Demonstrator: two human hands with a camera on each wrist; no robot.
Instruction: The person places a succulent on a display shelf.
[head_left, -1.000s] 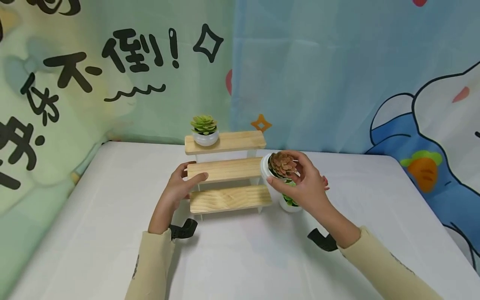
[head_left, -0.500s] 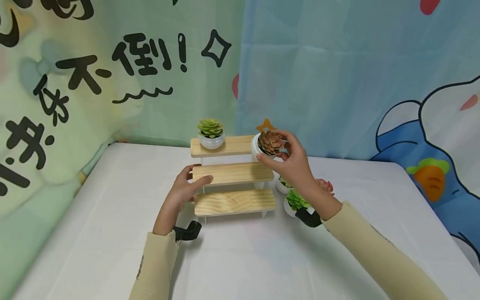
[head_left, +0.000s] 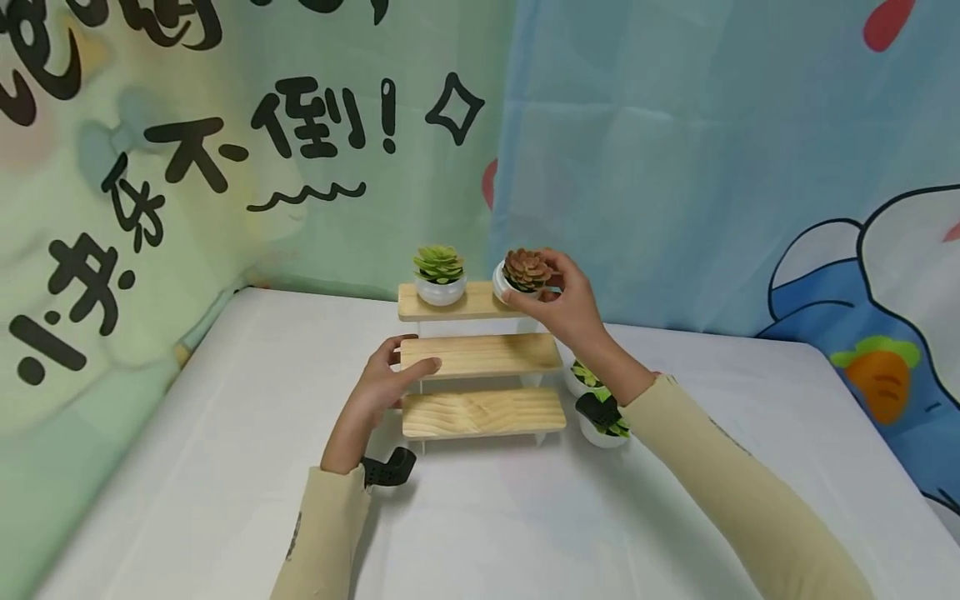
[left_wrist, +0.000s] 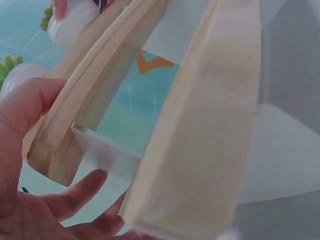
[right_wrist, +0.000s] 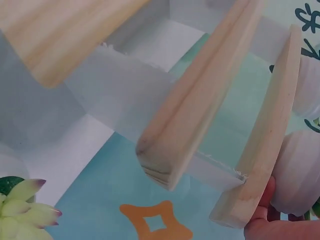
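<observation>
A three-tier plant stand [head_left: 480, 357] with pale wooden shelves and clear supports stands on the table. My left hand [head_left: 386, 379] grips the left end of its middle shelf, thumb on top and other fingers behind and below. At the right end of the top shelf, my right hand [head_left: 566, 304] holds a brown succulent [head_left: 527, 268] by its white pot [right_wrist: 297, 172]. Whether the pot's base fully rests on the wood is hard to tell. A green succulent [head_left: 439, 267] in a white pot sits toward the left of that shelf.
Right of the stand, a yellow-green succulent [head_left: 587, 373] and a bright green succulent [head_left: 606, 432] in white pots stand on the white tablecloth [head_left: 480, 525], partly behind the right wrist strap. A printed curtain [head_left: 675, 150] hangs behind the table.
My right hand has carried the brown succulent up and left, from beside the middle shelf to the top shelf. My left hand keeps its grip. The head view has shifted slightly.
</observation>
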